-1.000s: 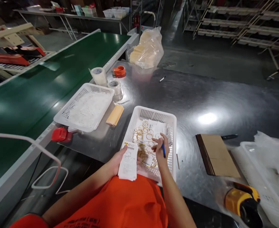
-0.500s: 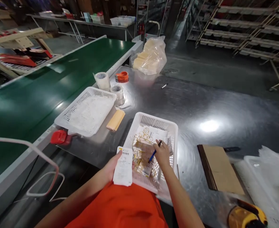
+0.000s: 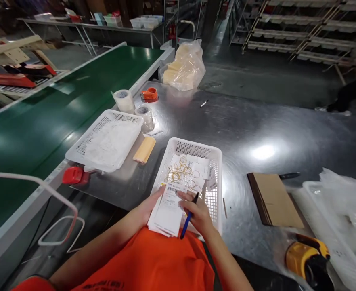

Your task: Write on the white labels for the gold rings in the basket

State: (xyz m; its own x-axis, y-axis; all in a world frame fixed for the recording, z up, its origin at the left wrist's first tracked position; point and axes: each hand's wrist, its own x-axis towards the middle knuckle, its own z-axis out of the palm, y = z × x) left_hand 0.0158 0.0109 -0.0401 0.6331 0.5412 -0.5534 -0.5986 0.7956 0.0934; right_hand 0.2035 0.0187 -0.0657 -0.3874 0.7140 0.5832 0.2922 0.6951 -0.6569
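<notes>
My left hand (image 3: 149, 206) grips a stack of printed paper slips (image 3: 168, 210) from its left side, over the front edge of a white perforated basket (image 3: 212, 153). A blue pen (image 3: 187, 220) is tucked in my right hand (image 3: 197, 210), its lower end pointing toward my body. The right fingertips touch the top slip near its upper right corner. Beyond the slips, the basket holds yellow rubber bands (image 3: 181, 171) and more white slips (image 3: 198, 163).
Left of the basket lie a tan bundle (image 3: 144, 149), a second white basket (image 3: 105, 139), tape rolls (image 3: 144, 115) and a red tape dispenser (image 3: 72, 175). Cardboard sheets (image 3: 276, 200) and a yellow tape dispenser (image 3: 300, 258) lie right. A green conveyor (image 3: 84, 89) runs alongside. A person's legs (image 3: 344, 95) show far right.
My right hand has come out of the basket, pen still in it, to the slips in my left hand. The slips are now fanned slightly. A person has appeared at far right.
</notes>
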